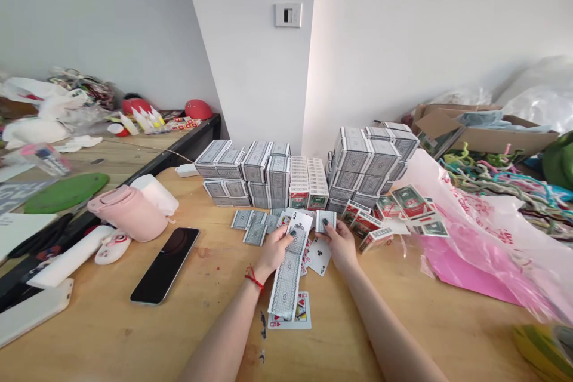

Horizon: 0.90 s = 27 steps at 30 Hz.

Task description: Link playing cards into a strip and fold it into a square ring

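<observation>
My left hand point(276, 249) is closed, thumb on top, on playing cards. An ace of spades point(301, 222) faces up at its fingertips, and a long strip of patterned card backs point(286, 286) runs down toward me from there. The strip's lower end covers part of a red queen card point(304, 310) on the table. My right hand point(342, 242) pinches a face-down playing card point(324, 218) with its thumb on the back. Between the hands lie loose face-up cards, among them a black-suited card point(319, 256). Several face-down cards point(255, 233) lie left of my left hand.
Stacks of card decks point(224, 173) stand along the wall, with a taller stack point(367, 161) at right. Card boxes point(407, 202) lie beside pink plastic sheeting point(474, 221). To the left are a phone point(165, 265) and a pink pouch-like item point(129, 212).
</observation>
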Tool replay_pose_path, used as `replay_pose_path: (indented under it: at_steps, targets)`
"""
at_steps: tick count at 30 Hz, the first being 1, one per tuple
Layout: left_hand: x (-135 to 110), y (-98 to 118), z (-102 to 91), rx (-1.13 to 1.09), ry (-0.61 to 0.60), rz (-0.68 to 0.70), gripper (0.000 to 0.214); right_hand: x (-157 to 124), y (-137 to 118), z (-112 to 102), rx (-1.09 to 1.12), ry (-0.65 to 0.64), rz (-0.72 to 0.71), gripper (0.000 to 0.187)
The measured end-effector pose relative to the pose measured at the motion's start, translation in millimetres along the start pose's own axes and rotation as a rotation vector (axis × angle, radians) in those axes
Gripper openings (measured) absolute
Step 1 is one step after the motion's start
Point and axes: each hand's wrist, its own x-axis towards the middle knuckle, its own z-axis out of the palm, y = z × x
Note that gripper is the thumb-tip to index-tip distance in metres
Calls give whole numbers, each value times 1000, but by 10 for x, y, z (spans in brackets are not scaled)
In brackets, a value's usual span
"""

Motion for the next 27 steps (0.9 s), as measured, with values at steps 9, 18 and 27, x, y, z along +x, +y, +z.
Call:
replay_pose_path:
  at_steps: [9, 18, 27]
  targets:
    - [-8, 27, 32, 61, -108, -59, 26, -15, -30, 35, 301, -72, 191, 21]
    - [-66, 123, 111, -65, -149, -162, 26, -25, -5, 44, 352, -80, 193, 20]
    - [-55, 149, 122, 86, -137, -76, 18, -96, -31, 91, 182, -148, 129, 30]
